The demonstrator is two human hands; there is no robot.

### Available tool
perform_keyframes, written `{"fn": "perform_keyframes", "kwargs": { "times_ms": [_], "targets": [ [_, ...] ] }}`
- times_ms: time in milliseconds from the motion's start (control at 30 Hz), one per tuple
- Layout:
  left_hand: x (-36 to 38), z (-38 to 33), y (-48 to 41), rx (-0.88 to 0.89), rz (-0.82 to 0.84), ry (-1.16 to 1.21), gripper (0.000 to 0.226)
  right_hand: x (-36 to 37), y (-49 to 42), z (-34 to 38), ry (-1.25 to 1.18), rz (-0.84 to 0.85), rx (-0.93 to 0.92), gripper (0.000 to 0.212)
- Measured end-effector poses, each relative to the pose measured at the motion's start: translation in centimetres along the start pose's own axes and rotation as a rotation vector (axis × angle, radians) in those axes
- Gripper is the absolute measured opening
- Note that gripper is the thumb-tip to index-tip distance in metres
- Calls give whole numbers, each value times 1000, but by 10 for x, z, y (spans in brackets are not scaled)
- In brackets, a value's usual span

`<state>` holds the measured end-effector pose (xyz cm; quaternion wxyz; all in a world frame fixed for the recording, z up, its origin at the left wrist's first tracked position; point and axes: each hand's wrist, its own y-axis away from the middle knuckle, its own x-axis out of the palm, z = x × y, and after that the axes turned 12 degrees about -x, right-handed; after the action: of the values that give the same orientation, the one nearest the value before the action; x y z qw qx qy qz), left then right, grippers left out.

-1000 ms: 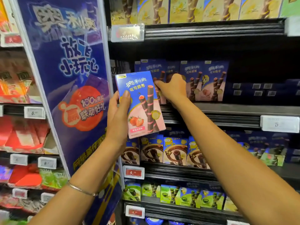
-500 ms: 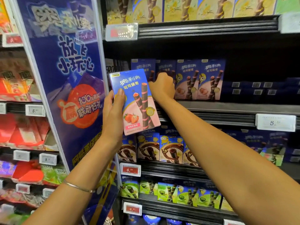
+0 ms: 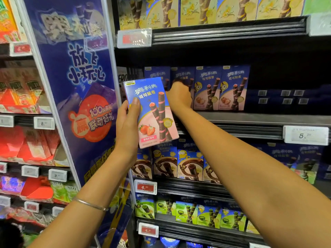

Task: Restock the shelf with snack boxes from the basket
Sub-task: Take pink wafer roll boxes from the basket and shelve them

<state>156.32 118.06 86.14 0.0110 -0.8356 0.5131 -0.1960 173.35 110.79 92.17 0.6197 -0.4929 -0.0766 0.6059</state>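
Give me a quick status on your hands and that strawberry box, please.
Status: left grip holds strawberry box, slightly tilted, short of the shelf; right grip among the shelved boxes, fingers hidden; it sits between held box and row.

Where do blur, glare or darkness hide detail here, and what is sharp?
Head view: the strawberry box in the left hand is sharp; the red packs at far left are blurred; the upper price tag is washed by glare; the shelf recess beside the standing boxes is near black.
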Motion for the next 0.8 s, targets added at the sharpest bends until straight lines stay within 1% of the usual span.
{"fn": "perform_keyframes", "kwargs": {
  "times_ms": [167,333,567,667,733,800],
  "targets": [
    [1,-1,1,6,-7,-10,71,0,-1,0,-5,21,5,24],
    [1,-3,1,-8,7,-8,72,1,1,3,17,24,-9,19],
    [1,-4,2,-11,14,-21,73,3,1,3,29,28,-22,17],
    [0,-3,1,-12,15,-33,65,3,0,3,33,38,-20,15],
    [1,-4,2,-15,18,-33,68,1,0,3,25,43,-22,17],
    [2,-6,4,-21,17,-24,73,0,1,2,-5,48,-23,25]
  ]
}}
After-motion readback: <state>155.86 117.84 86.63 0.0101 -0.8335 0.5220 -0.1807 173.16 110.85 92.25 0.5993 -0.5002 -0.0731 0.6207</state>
